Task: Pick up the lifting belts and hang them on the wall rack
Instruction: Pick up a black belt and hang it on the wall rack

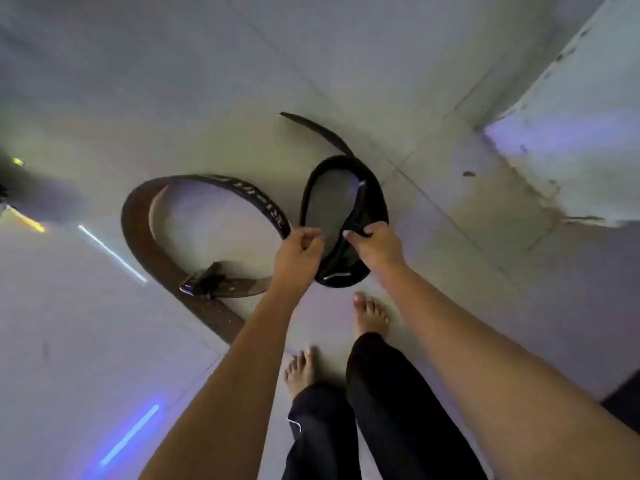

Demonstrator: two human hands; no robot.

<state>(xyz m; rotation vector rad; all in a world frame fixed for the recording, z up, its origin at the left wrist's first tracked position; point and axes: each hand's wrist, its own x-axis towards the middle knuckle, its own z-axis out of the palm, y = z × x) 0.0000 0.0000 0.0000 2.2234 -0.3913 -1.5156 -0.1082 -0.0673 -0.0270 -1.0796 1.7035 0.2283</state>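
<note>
Two lifting belts lie on the pale tiled floor in front of me. The black belt [375, 195] forms an upright loop with a thin tail curling up and to the left. My right hand [379, 245] grips its near right edge. The brown leather belt [138, 233] lies in a wide open curve to the left, its metal buckle [194, 284] near my left forearm. My left hand [301, 252] is at the brown belt's printed end, fingers curled; whether it holds that end is unclear. No wall rack is in view.
My bare feet [369, 315] stand just below the belts on the floor [450, 265]. A white wall corner [571, 133] rises at the upper right. A dark object [623, 400] sits at the right edge. Light streaks reflect on the floor at left.
</note>
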